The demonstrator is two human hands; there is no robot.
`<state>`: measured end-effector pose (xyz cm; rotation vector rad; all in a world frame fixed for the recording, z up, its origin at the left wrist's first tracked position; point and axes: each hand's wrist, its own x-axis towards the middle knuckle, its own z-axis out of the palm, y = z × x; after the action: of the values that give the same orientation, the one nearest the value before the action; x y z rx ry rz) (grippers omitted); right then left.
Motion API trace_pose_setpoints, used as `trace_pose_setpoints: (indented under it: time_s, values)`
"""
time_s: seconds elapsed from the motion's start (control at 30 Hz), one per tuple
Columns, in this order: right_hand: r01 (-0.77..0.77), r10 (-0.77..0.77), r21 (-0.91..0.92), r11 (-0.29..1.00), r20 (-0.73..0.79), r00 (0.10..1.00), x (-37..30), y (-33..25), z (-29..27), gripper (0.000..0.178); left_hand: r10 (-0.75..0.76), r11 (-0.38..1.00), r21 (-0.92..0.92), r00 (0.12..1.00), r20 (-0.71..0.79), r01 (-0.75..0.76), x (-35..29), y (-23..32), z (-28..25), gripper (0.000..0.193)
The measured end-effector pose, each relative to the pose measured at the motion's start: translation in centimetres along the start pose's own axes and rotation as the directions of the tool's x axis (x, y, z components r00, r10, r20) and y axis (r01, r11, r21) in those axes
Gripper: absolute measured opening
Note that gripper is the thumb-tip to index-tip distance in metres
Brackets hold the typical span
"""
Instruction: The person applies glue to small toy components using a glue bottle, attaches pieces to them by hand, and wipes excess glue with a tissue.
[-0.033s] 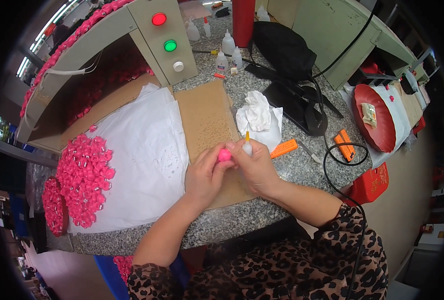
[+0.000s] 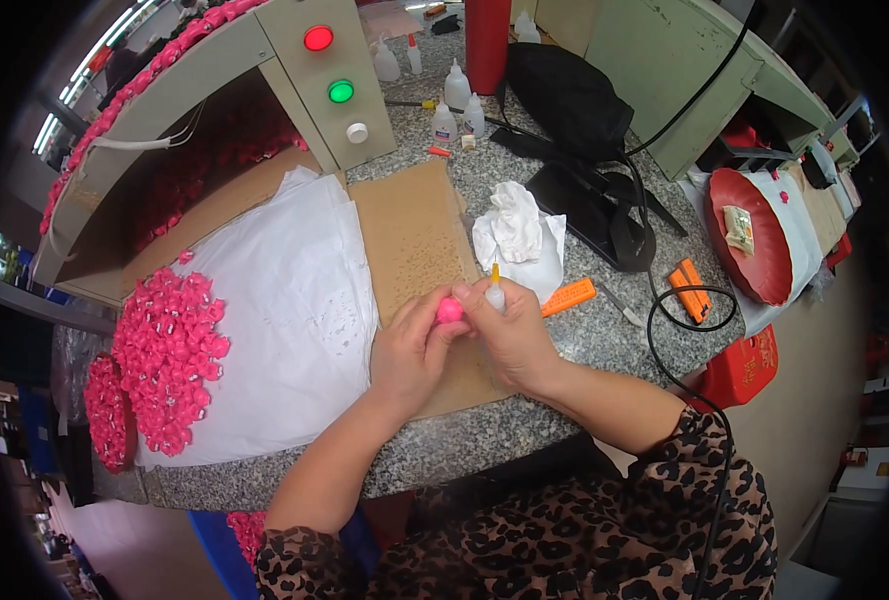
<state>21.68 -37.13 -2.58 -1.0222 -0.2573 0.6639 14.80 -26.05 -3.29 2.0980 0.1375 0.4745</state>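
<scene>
Between the fingers of my left hand [image 2: 412,345] is a small round bright pink piece [image 2: 450,310]. My right hand [image 2: 515,340] is closed around a small white squeeze bottle [image 2: 496,296] whose yellow nozzle points up and away. Its thumb and fingertips also press against the pink piece, so both hands meet there. Below them lies a brown cardboard sheet [image 2: 415,230] with dried spots on it. A large heap of similar pink pieces [image 2: 172,360] lies to the left on white paper sheets [image 2: 300,270]. The underside of the held piece is hidden by my fingers.
A grey machine housing [image 2: 350,60] with red and green buttons stands at the back left. Small white bottles [image 2: 457,87] and a black bag [image 2: 570,100] are farther back. Crumpled tissue [image 2: 515,225], an orange-handled cutter [image 2: 570,297], a black cable [image 2: 655,340] and a red tray [image 2: 755,275] lie to the right.
</scene>
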Motion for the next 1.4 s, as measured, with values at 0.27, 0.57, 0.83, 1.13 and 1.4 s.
trace_pose_setpoints:
  time_s: [0.27, 0.57, 0.83, 1.13, 1.4]
  values:
    - [0.105, -0.112, -0.235, 0.966, -0.015, 0.994, 0.1, 0.4, -0.3, 0.016, 0.029, 0.994, 0.101, 1.000, 0.000, -0.029, -0.1, 0.0, 0.1, 0.031]
    - [0.202, -0.216, -0.353, 0.914, -0.001, 0.976, 0.2, 0.4, -0.3, 0.016, 0.068, 0.985, 0.157, 0.998, -0.012, -0.065, -0.1, 0.1, 0.1, 0.032]
    - [0.031, -0.039, -0.140, 0.990, -0.051, 0.998, 0.8, 0.2, -0.2, 0.018, -0.292, 0.840, -0.465, 0.955, 0.045, 0.279, 0.1, 0.5, 0.2, 0.019]
    - [-0.054, 0.069, -0.149, 0.987, 0.102, 0.992, 1.0, -1.3, -0.1, 0.015, -0.286, 0.656, -0.649, 0.923, 0.257, 0.385, 0.8, 0.0, -1.2, 0.020]
    - [-0.124, 0.143, -0.170, 0.978, 0.103, 0.984, 0.4, -2.3, 0.7, 0.013, -0.264, 0.801, -0.490, 0.937, 0.227, 0.344, 0.6, 0.0, -1.0, 0.019]
